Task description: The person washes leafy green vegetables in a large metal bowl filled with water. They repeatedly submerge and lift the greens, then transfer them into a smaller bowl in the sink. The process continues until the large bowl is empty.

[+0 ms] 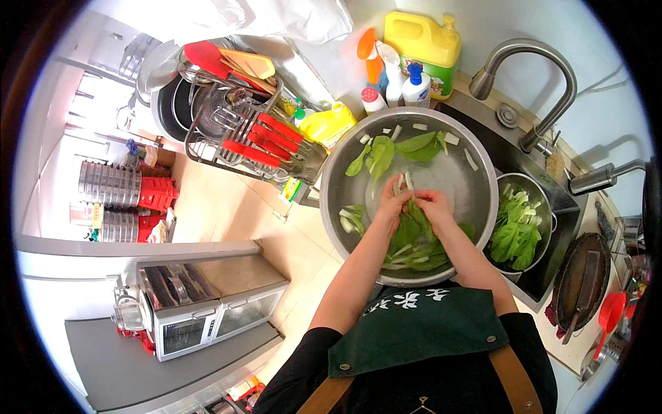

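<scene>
Over a large metal basin [336, 191] of water, my left hand [392, 204] grips a bunch of leafy greens [408, 181] by its pale stems. My right hand [434, 208] pinches the same bunch from the other side. Its green leaves hang down between both hands. Loose leaves [381, 153] and cut pale stem pieces float toward the far side. More greens [414, 259] lie in the near part, partly covered by my forearms. To the right, a smaller metal pot [544, 220] in the sink holds a heap of leafy greens [514, 243].
A steel faucet [561, 67] arches over the dark sink [556, 259]. Behind the basin stand a yellow detergent jug [421, 44] and several bottles [416, 88]. At left, red-handled knives [264, 142] fill a rack. A blackened oval pan [582, 279] lies right of the sink.
</scene>
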`<state>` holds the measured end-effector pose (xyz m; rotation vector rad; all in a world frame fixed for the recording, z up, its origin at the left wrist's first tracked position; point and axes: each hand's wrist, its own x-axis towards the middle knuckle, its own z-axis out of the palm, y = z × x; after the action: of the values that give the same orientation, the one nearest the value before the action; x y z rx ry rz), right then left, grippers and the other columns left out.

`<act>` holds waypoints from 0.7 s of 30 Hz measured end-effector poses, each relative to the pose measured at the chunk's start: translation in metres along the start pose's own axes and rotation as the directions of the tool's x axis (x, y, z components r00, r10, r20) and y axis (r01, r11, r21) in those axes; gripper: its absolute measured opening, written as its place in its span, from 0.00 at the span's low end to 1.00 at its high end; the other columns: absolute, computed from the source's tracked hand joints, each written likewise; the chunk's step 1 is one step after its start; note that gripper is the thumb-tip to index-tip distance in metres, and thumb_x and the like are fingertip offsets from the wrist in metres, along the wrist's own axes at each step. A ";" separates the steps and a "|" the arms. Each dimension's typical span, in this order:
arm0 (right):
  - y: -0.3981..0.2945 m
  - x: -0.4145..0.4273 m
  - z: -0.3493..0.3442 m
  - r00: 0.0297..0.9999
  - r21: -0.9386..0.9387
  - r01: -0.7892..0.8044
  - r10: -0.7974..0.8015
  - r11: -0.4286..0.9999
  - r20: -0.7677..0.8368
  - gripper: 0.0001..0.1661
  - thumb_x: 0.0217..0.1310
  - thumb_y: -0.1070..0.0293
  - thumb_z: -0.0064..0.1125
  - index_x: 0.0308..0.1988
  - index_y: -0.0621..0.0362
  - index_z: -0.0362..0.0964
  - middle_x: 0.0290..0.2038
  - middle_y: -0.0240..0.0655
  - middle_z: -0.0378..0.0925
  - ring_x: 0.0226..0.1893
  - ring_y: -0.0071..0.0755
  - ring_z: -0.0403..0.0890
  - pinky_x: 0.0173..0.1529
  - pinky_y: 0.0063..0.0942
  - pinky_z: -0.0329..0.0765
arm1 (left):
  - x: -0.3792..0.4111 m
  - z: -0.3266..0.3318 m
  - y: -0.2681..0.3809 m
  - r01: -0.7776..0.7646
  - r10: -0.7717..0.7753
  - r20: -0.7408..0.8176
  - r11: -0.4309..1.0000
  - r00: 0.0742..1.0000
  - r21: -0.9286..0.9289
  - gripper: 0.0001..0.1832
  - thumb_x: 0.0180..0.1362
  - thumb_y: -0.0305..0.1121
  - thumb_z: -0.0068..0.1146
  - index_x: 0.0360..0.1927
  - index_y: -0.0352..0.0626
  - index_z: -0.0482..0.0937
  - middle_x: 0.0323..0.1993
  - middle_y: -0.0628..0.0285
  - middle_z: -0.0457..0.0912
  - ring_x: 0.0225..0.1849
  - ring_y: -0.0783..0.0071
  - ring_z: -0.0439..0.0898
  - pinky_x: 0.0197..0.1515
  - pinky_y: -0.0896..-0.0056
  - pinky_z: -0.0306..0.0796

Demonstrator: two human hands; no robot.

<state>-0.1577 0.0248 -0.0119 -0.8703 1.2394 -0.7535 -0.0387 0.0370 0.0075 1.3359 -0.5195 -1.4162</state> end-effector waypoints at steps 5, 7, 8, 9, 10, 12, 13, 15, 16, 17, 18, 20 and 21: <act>0.015 -0.007 0.008 0.956 -0.394 0.291 -0.274 0.872 0.100 0.11 0.49 0.70 0.56 0.34 0.63 0.74 0.28 0.40 0.77 0.30 0.35 0.77 0.35 0.30 0.72 | 0.012 -0.011 -0.014 0.066 -0.057 -0.085 0.993 0.995 0.102 0.11 0.53 0.31 0.50 0.39 0.39 0.69 0.24 0.66 0.69 0.22 0.79 0.65 0.23 0.77 0.57; -0.010 -0.016 0.013 0.925 -0.579 0.381 -0.300 0.721 0.235 0.10 0.48 0.67 0.56 0.32 0.61 0.75 0.25 0.42 0.76 0.29 0.41 0.77 0.35 0.33 0.72 | 0.018 -0.023 -0.027 0.074 -0.061 -0.150 0.994 0.987 0.085 0.10 0.55 0.34 0.49 0.37 0.38 0.70 0.24 0.66 0.68 0.22 0.78 0.64 0.24 0.77 0.57; -0.025 -0.013 0.013 0.918 -0.722 0.397 -0.247 0.567 0.311 0.10 0.49 0.65 0.55 0.32 0.58 0.74 0.30 0.43 0.76 0.32 0.46 0.76 0.37 0.36 0.72 | 0.018 -0.025 -0.029 0.079 -0.070 -0.182 0.996 0.981 0.042 0.11 0.55 0.35 0.48 0.35 0.38 0.69 0.24 0.66 0.68 0.22 0.78 0.64 0.24 0.76 0.57; -0.040 -0.010 0.016 0.892 -0.753 0.444 -0.317 0.486 0.322 0.10 0.48 0.68 0.53 0.34 0.59 0.74 0.33 0.41 0.75 0.35 0.46 0.75 0.39 0.35 0.72 | 0.014 -0.026 -0.027 0.084 -0.081 -0.213 0.996 0.974 0.003 0.11 0.56 0.36 0.48 0.33 0.37 0.69 0.24 0.66 0.68 0.22 0.78 0.64 0.24 0.75 0.57; -0.055 -0.006 0.021 0.858 -0.777 0.487 -0.385 0.398 0.340 0.11 0.47 0.71 0.52 0.35 0.59 0.73 0.36 0.39 0.75 0.37 0.46 0.74 0.40 0.35 0.71 | 0.012 -0.028 -0.025 0.084 -0.091 -0.246 0.996 0.965 -0.038 0.12 0.56 0.38 0.48 0.31 0.37 0.68 0.24 0.66 0.68 0.23 0.77 0.64 0.24 0.75 0.57; -0.069 0.010 0.031 0.730 -0.764 0.605 -0.541 0.226 0.418 0.13 0.46 0.74 0.50 0.37 0.60 0.72 0.39 0.37 0.74 0.41 0.44 0.72 0.42 0.35 0.70 | 0.015 -0.040 -0.031 0.108 -0.126 -0.267 0.991 0.955 -0.080 0.13 0.56 0.39 0.49 0.30 0.37 0.68 0.24 0.65 0.69 0.23 0.77 0.64 0.25 0.74 0.57; -0.070 0.022 0.036 0.629 -0.726 0.673 -0.624 0.139 0.464 0.13 0.46 0.75 0.49 0.37 0.59 0.72 0.39 0.37 0.73 0.42 0.43 0.72 0.43 0.35 0.70 | 0.015 -0.041 -0.027 0.121 -0.144 -0.273 0.988 0.951 -0.098 0.14 0.56 0.40 0.49 0.30 0.37 0.68 0.24 0.65 0.69 0.23 0.77 0.64 0.26 0.74 0.58; -0.067 0.040 0.044 0.478 -0.690 0.721 -0.675 -0.064 0.562 0.13 0.45 0.75 0.49 0.37 0.59 0.72 0.40 0.37 0.72 0.45 0.42 0.69 0.46 0.34 0.69 | 0.008 -0.034 -0.013 0.190 -0.201 -0.361 0.980 0.911 -0.067 0.14 0.56 0.39 0.51 0.34 0.36 0.69 0.25 0.66 0.69 0.24 0.77 0.64 0.27 0.73 0.59; -0.064 0.047 0.047 0.441 -0.686 0.707 -0.652 -0.171 0.617 0.13 0.45 0.75 0.50 0.36 0.60 0.72 0.40 0.37 0.72 0.47 0.42 0.68 0.48 0.33 0.68 | 0.004 -0.031 -0.005 0.225 -0.228 -0.404 0.973 0.886 -0.053 0.15 0.56 0.39 0.52 0.36 0.36 0.69 0.25 0.66 0.69 0.24 0.78 0.65 0.27 0.73 0.59; -0.060 0.052 0.049 0.408 -0.675 0.685 -0.622 -0.275 0.668 0.13 0.45 0.75 0.50 0.36 0.60 0.72 0.41 0.37 0.71 0.49 0.42 0.66 0.51 0.32 0.67 | 0.005 -0.031 -0.006 0.155 -0.165 -0.386 0.986 0.908 -0.056 0.16 0.55 0.39 0.53 0.38 0.36 0.69 0.26 0.67 0.69 0.25 0.78 0.64 0.27 0.73 0.59; -0.057 0.052 0.051 0.474 -0.687 0.673 -0.554 -0.272 0.684 0.13 0.45 0.74 0.50 0.36 0.59 0.72 0.40 0.38 0.72 0.48 0.42 0.68 0.49 0.33 0.68 | 0.003 -0.033 -0.010 0.083 -0.101 -0.375 0.994 0.922 -0.064 0.17 0.55 0.39 0.54 0.41 0.35 0.69 0.26 0.67 0.69 0.25 0.78 0.64 0.27 0.73 0.59; -0.048 0.049 0.054 0.598 -0.716 0.643 -0.407 -0.272 0.691 0.14 0.46 0.73 0.50 0.37 0.57 0.73 0.39 0.39 0.73 0.44 0.41 0.70 0.44 0.35 0.70 | 0.002 -0.039 -0.011 -0.002 -0.021 -0.347 0.998 0.938 -0.068 0.20 0.55 0.39 0.54 0.46 0.36 0.69 0.28 0.68 0.69 0.25 0.78 0.64 0.27 0.73 0.59; -0.047 0.043 0.056 0.688 -0.771 0.625 -0.380 -0.122 0.618 0.13 0.46 0.71 0.51 0.37 0.57 0.73 0.39 0.40 0.73 0.43 0.42 0.71 0.43 0.35 0.70 | 0.001 -0.044 -0.010 -0.016 -0.009 -0.333 0.997 0.943 -0.072 0.21 0.55 0.39 0.54 0.48 0.37 0.68 0.28 0.68 0.68 0.25 0.78 0.63 0.27 0.72 0.59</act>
<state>-0.0956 -0.0270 0.0144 -2.7047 1.0668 -0.2439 -0.0032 0.0539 -0.0139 1.4755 -0.2419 -1.1611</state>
